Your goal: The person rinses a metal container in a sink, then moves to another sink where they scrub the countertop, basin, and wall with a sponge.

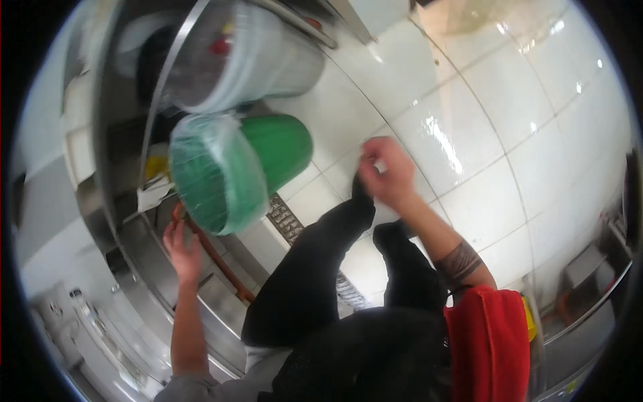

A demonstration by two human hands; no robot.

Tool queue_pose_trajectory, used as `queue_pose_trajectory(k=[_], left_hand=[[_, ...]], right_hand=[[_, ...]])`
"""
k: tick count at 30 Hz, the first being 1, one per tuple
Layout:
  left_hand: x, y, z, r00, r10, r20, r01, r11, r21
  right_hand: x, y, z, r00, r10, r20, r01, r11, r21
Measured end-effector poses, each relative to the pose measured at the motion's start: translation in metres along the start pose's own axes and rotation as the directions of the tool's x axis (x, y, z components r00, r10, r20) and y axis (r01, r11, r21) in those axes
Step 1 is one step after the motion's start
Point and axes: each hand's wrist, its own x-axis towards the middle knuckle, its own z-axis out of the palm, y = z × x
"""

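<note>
My left hand point(182, 253) reaches toward the metal counter edge, its fingers apart. Close to its fingertips runs an orange-brown pipe point(214, 251); whether they touch is unclear. Just beyond that hand, a green bin point(284, 144) lined with a clear plastic bag point(231, 157) appears with its mouth toward the counter. Over the tiled floor, in front of my knees, is my right hand point(390, 175). Its fingers are curled in toward the thumb, slightly blurred, and I see nothing in them.
A large whitish bin point(261, 63) with a clear liner stands beside the green one. Below it runs a patterned floor drain grate point(286, 220). The white floor tiles point(482, 187) shine as if wet. A red cloth point(487, 342) hangs at my right side.
</note>
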Motion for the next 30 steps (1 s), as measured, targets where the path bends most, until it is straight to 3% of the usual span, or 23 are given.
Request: queue_pose_trajectory(k=[2,3,6,8,9,10,11,12,14,15,16,17,19,23,26,27,29,30], left_hand=[[-0.014,0.015,-0.035,1.0,-0.018,0.01,0.018,1.0,-0.014],[-0.021,0.025,-0.055,0.999,-0.042,-0.024,0.041,0.998,-0.042],[-0.035,0.041,-0.11,0.997,-0.026,-0.079,0.02,0.997,-0.076],[-0.048,0.036,-0.133,0.983,-0.111,-0.148,0.074,0.969,-0.234],[-0.054,0.031,-0.141,0.978,-0.137,-0.156,0.094,0.962,-0.257],[-0.057,0.026,-0.146,0.966,-0.202,-0.159,0.151,0.947,-0.284],[-0.06,0.018,-0.148,0.955,-0.252,-0.155,0.196,0.93,-0.311],[-0.074,0.001,-0.138,0.961,-0.23,-0.152,0.169,0.927,-0.334],[-0.083,-0.029,-0.102,0.963,-0.137,-0.23,0.145,0.989,0.019],[-0.089,-0.031,-0.093,0.975,-0.219,-0.038,0.219,0.976,-0.003],[-0.091,-0.034,-0.081,0.964,-0.225,0.142,0.214,0.973,0.087],[-0.079,-0.029,-0.063,0.957,-0.147,0.25,0.118,0.985,0.128],[-0.062,0.005,-0.041,0.925,0.062,0.376,-0.115,0.986,0.121],[-0.031,0.111,-0.032,0.733,0.391,0.557,-0.498,0.866,0.047],[-0.021,0.184,-0.033,0.591,0.492,0.64,-0.64,0.768,0.0],[-0.016,0.212,-0.034,0.549,0.516,0.658,-0.681,0.732,-0.006],[0.0,0.275,-0.03,0.455,0.567,0.687,-0.772,0.635,-0.013],[0.014,0.312,-0.031,0.407,0.596,0.692,-0.822,0.569,-0.007]], right_hand=[[0.051,-0.12,0.026,0.923,-0.376,0.075,0.35,0.907,0.235],[0.072,-0.177,0.027,0.852,-0.399,0.339,0.331,0.912,0.244],[0.094,-0.281,0.02,0.831,-0.43,0.355,0.359,0.9,0.248],[0.101,-0.317,-0.037,0.819,-0.37,0.438,0.392,0.919,0.042],[0.092,-0.308,-0.07,0.876,-0.38,0.298,0.417,0.906,-0.069],[0.084,-0.307,-0.113,0.959,-0.196,0.207,0.223,0.968,-0.116],[0.072,-0.311,-0.162,0.993,0.058,0.107,-0.025,0.957,-0.288],[0.05,-0.308,-0.216,0.988,0.143,-0.052,-0.152,0.907,-0.393],[-0.008,-0.307,-0.33,0.896,0.311,-0.316,-0.436,0.753,-0.493],[-0.035,-0.326,-0.376,0.885,0.281,-0.372,-0.453,0.708,-0.542],[-0.068,-0.35,-0.421,0.859,0.236,-0.455,-0.487,0.652,-0.581],[-0.093,-0.372,-0.455,0.862,0.141,-0.487,-0.464,0.606,-0.646],[-0.119,-0.428,-0.493,0.717,0.17,-0.676,-0.637,0.552,-0.538],[-0.158,-0.457,-0.545,0.631,0.128,-0.765,-0.613,0.688,-0.389],[-0.172,-0.453,-0.579,0.718,0.268,-0.642,-0.606,0.694,-0.388],[-0.185,-0.45,-0.597,0.697,0.259,-0.669,-0.616,0.694,-0.373],[-0.202,-0.449,-0.638,0.801,0.367,-0.474,-0.591,0.611,-0.527],[-0.215,-0.447,-0.664,0.785,0.356,-0.507,-0.607,0.603,-0.517]])
